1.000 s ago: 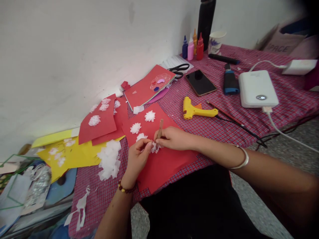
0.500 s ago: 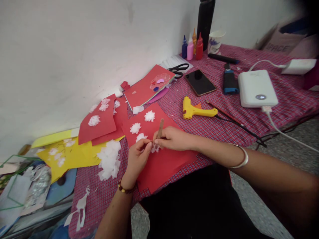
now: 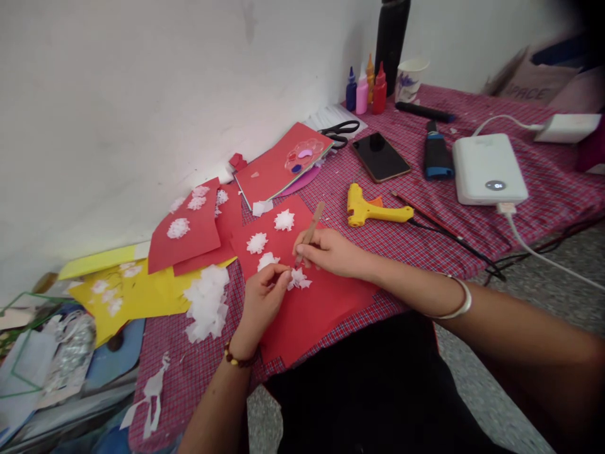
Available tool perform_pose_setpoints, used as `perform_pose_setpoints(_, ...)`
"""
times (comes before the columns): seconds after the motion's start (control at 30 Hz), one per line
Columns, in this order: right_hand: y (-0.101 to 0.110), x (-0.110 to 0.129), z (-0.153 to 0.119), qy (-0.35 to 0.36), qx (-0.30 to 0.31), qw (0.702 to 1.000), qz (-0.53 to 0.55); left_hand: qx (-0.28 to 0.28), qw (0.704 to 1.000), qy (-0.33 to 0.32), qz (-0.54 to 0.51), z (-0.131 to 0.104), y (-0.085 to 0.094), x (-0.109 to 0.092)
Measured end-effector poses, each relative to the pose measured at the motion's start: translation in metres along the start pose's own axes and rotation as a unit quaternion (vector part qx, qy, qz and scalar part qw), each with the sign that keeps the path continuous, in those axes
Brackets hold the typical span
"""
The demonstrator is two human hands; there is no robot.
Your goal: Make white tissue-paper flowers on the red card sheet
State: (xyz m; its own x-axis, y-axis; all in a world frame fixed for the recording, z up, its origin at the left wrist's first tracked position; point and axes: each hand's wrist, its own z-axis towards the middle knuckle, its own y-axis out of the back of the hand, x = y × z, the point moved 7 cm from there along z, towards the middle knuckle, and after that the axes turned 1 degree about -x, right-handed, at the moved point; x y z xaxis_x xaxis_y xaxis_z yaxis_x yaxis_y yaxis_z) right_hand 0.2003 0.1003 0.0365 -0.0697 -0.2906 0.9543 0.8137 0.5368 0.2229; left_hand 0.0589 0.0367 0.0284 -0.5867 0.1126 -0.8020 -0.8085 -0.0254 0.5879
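where the left hand (image 3: 265, 297) overlaps, one white rosette (image 3: 268, 259) is part-hidden.

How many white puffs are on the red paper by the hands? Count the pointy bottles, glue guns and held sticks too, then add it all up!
White puffs: 4
Pointy bottles: 4
Yellow glue gun: 1
Stick held in the right hand: 1
Total: 10

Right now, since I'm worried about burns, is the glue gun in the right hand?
No, the glue gun lies on the cloth, while the right hand holds a stick.
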Motion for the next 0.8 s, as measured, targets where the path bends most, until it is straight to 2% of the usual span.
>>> perform_pose_setpoints(0.07, -0.002, -0.001, 0.0, -0.001, 0.016, 1.0, -0.005, -0.005, 1.0, 0.002, 0.0, 0.0, 0.0, 0.001)
perform_pose_setpoints(0.27, -0.001, -0.002, -0.001, -0.006, 0.006, 1.0, 0.005, -0.014, 1.0, 0.0, 0.005, 0.0, 0.001, 0.002)
perform_pose_setpoints(0.43, -0.01, -0.001, -0.002, -0.013, 0.067, 0.998, 0.007, -0.007, 1.0, 0.007, -0.006, 0.0, 0.0, 0.002)
perform_pose_setpoints(0.53, -0.012, -0.003, -0.003, -0.022, 0.084, 0.996, -0.014, -0.008, 1.0, 0.012, -0.012, 0.0, 0.0, 0.001)
perform_pose_setpoints(0.7, -0.013, -0.006, -0.002, -0.018, 0.084, 0.996, -0.011, -0.05, 0.999, 0.018, 0.008, 0.0, 0.006, 0.0)
perform_pose_setpoints(0.8, -0.013, -0.008, -0.001, -0.025, 0.083, 0.996, -0.015, -0.056, 0.998, 0.016, 0.013, 0.0, 0.007, -0.001)
